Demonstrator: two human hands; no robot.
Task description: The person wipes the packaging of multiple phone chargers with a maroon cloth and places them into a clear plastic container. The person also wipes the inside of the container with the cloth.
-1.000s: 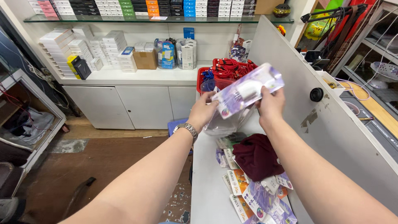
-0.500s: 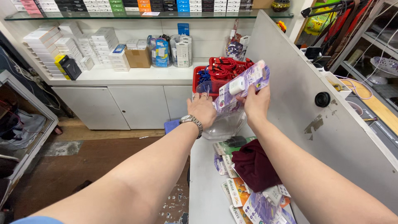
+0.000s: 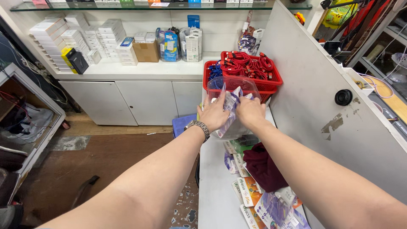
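The purple-and-white packet (image 3: 231, 106) is what we hold with both hands, out in front of us above the far end of the white bench (image 3: 216, 186). Our right hand (image 3: 251, 111) has its grip clamped on the packet's right side, fingers curled over it. Our left hand (image 3: 215, 113), with a metal wristwatch (image 3: 199, 127) on the wrist, is closed on the packet's left edge, where it also touches the clear plastic bag (image 3: 231, 87). The packet sits at the mouth of that bag, partly behind its film; we cannot tell how far inside it is. The bag rests on the bench just in front of a red basket (image 3: 271, 82) piled with red and blue coiled cables (image 3: 246, 63).

Nearer to us on the bench, under our right forearm, lies a dark maroon cloth (image 3: 263, 167). Around it are flat retail packets (image 3: 243, 191) in white, orange and green, and more purple packets (image 3: 273, 210) by the near edge. A grey partition panel (image 3: 313, 97) with a black knob (image 3: 343, 97) stands along the bench's right side.

Beyond the basket, a white cabinet top (image 3: 127, 70) carries stacked white boxes (image 3: 63, 34), a brown carton (image 3: 146, 51) and blue packages (image 3: 170, 44), under a glass shelf (image 3: 127, 6). A blue crate (image 3: 182, 124) stands on the brown floor (image 3: 106, 161) beside the bench.
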